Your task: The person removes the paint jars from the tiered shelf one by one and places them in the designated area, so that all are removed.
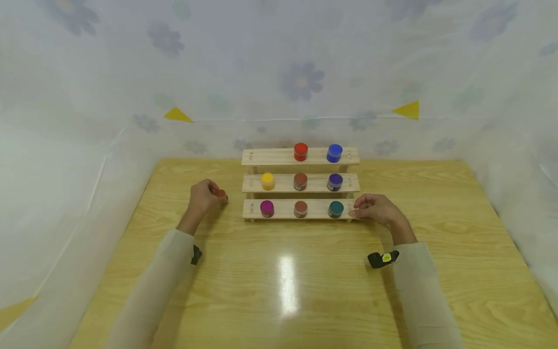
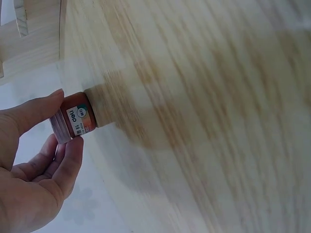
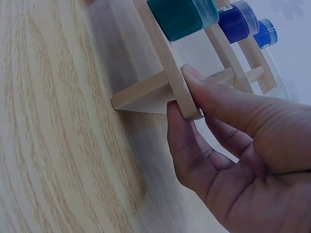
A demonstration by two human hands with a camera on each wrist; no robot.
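reddish-brown paint jar (image 2: 77,116) at the left, on or just above the bench (image 1: 244,271); the left hand (image 1: 202,198) pinches it between thumb and fingers. next stands a three-tier wooden rack (image 1: 283,209): yellow jar (image 1: 268,181) above magenta jar (image 1: 267,209), then red jar (image 1: 301,151) above two brown jars (image 1: 300,182), then blue jar (image 1: 334,153), purple jar (image 1: 334,182) and teal jar (image 1: 335,209) descending. the right hand (image 1: 378,210) pinches the lowest shelf's right end, thumb above, fingers below.

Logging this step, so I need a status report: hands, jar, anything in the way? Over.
Left hand pinching brown jar, left of rack; nothing seen between. Right hand gripping lowest shelf, right end. Eight more jars on rack.
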